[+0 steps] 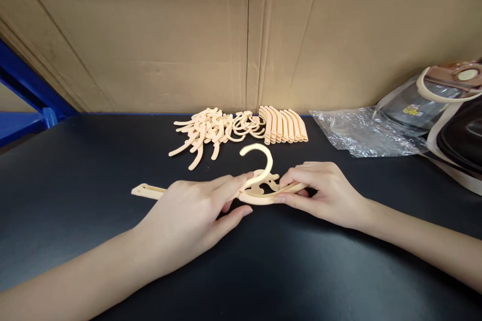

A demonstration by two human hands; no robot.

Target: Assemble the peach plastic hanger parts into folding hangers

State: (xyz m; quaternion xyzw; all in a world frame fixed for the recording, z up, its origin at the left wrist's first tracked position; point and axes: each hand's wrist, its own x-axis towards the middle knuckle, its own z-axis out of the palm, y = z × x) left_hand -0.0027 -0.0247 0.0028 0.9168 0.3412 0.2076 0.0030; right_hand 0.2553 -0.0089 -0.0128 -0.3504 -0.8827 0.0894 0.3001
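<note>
About the hanger [258, 200], black tabletop [271, 271] gives open passage at 6 o'clock; left hand [199, 205] bars 9, right hand [327, 190] 3, hanger parts [222, 123] 12, plastic bag [365, 133] and drinking bottle [402, 98] 2.

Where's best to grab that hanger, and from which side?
Probably by the hook of the hanger, coming from the far side: its curve is exposed, while the left hand covers part of one side and the right hand pinches the other.
</note>
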